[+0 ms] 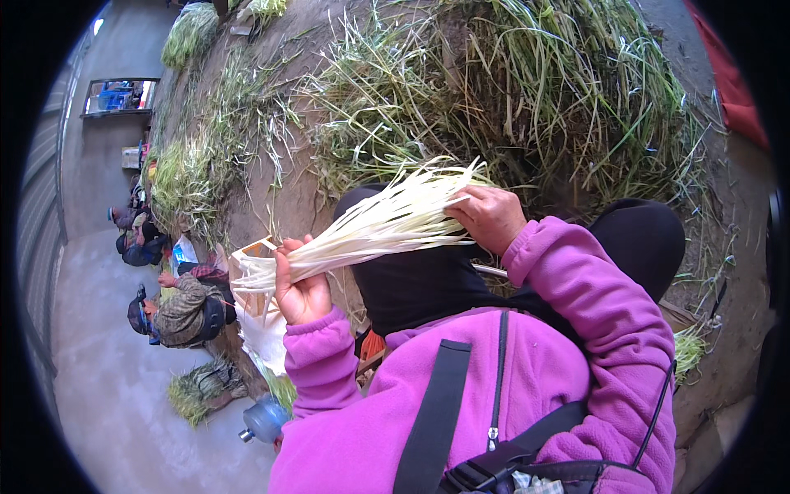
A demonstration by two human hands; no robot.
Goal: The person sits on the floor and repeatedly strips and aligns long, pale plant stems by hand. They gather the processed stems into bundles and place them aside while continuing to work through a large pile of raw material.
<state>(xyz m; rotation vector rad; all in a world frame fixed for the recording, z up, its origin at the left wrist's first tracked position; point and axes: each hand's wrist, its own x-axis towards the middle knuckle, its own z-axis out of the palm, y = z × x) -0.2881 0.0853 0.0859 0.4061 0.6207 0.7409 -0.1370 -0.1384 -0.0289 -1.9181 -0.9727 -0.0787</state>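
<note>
A bundle of long pale yellow-white plant stalks (382,216) lies across the front of my body, above my dark-trousered legs. Its narrow, gathered end rests in my left hand (303,287), fingers and thumb around it, with stalk ends sticking out to the left over a box (256,248). At the fanned-out right end, my right hand (487,213) pinches some of the stalks between thumb and fingers. White sheeting (262,336) hangs below the box, beside my left sleeve.
A large heap of green and dry stalks (524,92) lies before my knees, with more loose stalks (191,179) to the left. Several people sit at the left, one in a patterned jacket (185,312). A large plastic bottle (264,420) is near my left elbow.
</note>
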